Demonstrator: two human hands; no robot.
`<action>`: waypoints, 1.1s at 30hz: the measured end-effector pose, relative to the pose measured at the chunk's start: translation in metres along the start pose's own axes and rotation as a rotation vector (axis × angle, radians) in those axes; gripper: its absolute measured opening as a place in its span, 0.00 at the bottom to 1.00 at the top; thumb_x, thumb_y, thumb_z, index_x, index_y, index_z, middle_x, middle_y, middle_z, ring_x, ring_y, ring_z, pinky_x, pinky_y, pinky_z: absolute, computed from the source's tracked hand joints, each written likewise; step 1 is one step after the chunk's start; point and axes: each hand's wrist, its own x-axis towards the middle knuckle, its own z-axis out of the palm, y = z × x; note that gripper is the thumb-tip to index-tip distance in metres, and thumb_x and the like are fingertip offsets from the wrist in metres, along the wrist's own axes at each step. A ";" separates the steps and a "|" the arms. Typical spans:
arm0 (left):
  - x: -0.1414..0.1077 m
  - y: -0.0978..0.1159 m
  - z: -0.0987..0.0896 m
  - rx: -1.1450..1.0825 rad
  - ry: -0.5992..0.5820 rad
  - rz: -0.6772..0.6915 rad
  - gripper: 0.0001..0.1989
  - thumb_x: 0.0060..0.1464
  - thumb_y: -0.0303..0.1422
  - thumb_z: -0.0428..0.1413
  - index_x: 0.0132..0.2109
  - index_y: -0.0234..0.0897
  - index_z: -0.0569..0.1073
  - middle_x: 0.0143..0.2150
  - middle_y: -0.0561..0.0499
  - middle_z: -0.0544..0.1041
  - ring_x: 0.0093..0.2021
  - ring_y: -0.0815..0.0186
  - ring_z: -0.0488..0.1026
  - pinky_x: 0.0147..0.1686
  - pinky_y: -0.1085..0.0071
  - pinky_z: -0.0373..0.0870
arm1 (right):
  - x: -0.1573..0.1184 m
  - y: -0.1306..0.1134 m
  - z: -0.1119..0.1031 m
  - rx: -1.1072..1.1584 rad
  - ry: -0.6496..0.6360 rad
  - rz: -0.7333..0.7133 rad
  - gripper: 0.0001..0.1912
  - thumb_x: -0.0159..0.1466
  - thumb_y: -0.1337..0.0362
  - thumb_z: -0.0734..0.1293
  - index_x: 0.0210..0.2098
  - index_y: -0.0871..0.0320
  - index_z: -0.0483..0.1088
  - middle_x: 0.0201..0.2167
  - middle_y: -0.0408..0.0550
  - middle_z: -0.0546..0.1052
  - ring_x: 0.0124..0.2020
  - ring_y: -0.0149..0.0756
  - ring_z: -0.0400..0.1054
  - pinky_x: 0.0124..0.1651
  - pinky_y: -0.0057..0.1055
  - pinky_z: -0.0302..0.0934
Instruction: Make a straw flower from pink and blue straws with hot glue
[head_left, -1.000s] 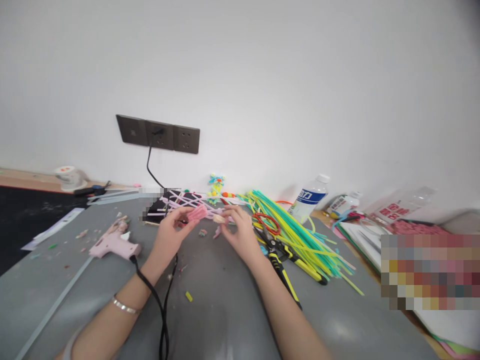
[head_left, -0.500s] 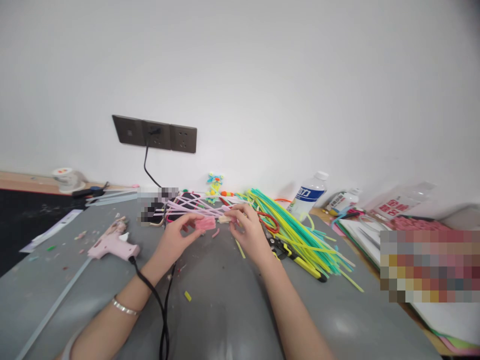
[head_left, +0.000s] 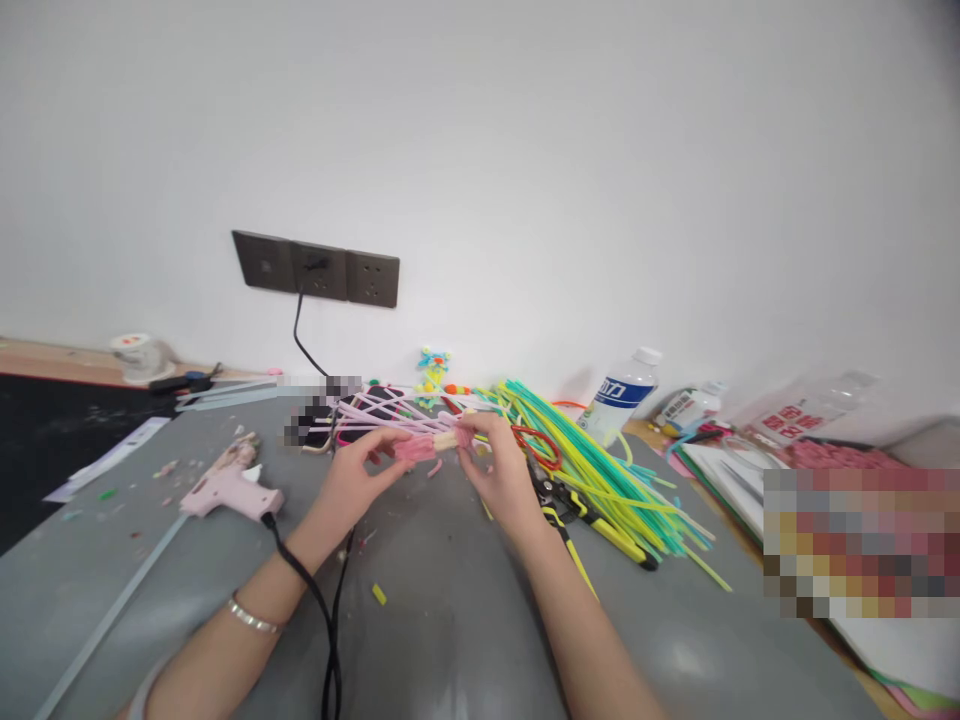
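Observation:
My left hand (head_left: pixel 358 483) is closed, thumb and fingers pinching a fuzzy pink piece (head_left: pixel 413 449) that looks made of chenille stems. Facing it, my right hand (head_left: pixel 498 472) grips a cream-coloured section (head_left: pixel 445 441) with some pink beside the fingertips. The pink and cream parts meet in line between my hands, above the grey table (head_left: pixel 450 620); whether they are joined I cannot tell. Behind my hands lie pale pink chenille stems (head_left: pixel 367 412). A pink hot glue gun (head_left: pixel 234 490) rests to the left, its dark cord passing by my left forearm.
Right of my hands spread green and yellow chenille stems (head_left: pixel 622 490), with yellow-black pliers (head_left: pixel 611 535) partly beneath. A labelled bottle (head_left: pixel 621 395) stands behind them. A small blue-yellow figure (head_left: pixel 433 372) is by the wall, below dark sockets (head_left: pixel 319 270). Papers (head_left: pixel 885 640) lie far right.
The gap between the pink piece and the cream section has closed as my hands came together. More pink now shows at my right fingertips. The view has shifted slightly.

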 end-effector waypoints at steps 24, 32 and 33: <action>0.000 -0.003 -0.001 -0.049 0.104 -0.003 0.14 0.53 0.35 0.60 0.46 0.37 0.78 0.45 0.47 0.82 0.43 0.60 0.77 0.41 0.66 0.72 | -0.017 0.016 0.013 0.011 -0.350 0.291 0.25 0.62 0.73 0.65 0.57 0.54 0.64 0.41 0.50 0.78 0.46 0.43 0.70 0.53 0.44 0.58; -0.003 0.002 0.002 -0.076 -0.024 -0.033 0.14 0.51 0.35 0.61 0.45 0.37 0.79 0.42 0.47 0.83 0.38 0.61 0.76 0.37 0.67 0.70 | -0.003 -0.010 0.005 0.416 -0.245 0.333 0.25 0.62 0.61 0.70 0.58 0.54 0.66 0.44 0.49 0.76 0.43 0.38 0.71 0.45 0.34 0.64; -0.003 0.003 0.002 -0.087 -0.041 -0.037 0.14 0.51 0.35 0.61 0.45 0.36 0.79 0.41 0.47 0.82 0.37 0.62 0.76 0.37 0.68 0.70 | -0.002 -0.015 0.005 0.444 -0.247 0.328 0.23 0.62 0.60 0.70 0.56 0.54 0.66 0.44 0.49 0.76 0.43 0.38 0.71 0.45 0.33 0.64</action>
